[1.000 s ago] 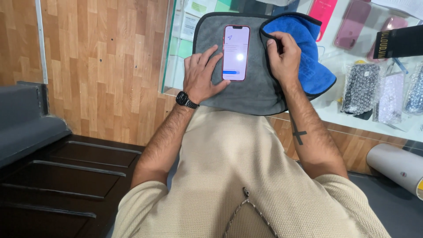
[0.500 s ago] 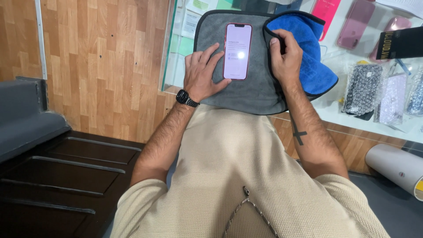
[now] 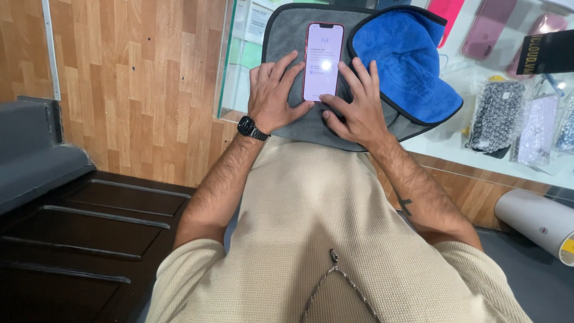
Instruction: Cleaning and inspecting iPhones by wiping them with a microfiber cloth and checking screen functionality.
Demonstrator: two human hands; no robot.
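Note:
A pink-edged phone (image 3: 323, 60) lies face up with its screen lit on a grey cloth (image 3: 286, 33) spread over a glass counter. My left hand (image 3: 273, 93), with a black watch on the wrist, rests flat on the cloth and touches the phone's left edge. My right hand (image 3: 352, 104) lies with fingers spread along the phone's right edge. Neither hand lifts the phone. A blue cloth (image 3: 403, 60) is folded over the grey one just right of my right hand.
Several phone cases lie on the glass counter (image 3: 454, 143) at the right: pink ones (image 3: 478, 36) at the back, patterned ones in clear bags (image 3: 499, 116) nearer. A black box (image 3: 547, 51) stands far right. A white roll (image 3: 535, 221) sits below the counter. Dark steps (image 3: 78, 227) lie at the left.
My right hand has come off the blue cloth and moved left to the phone's right edge. The left hand has shifted up beside the phone. The camera view has moved closer.

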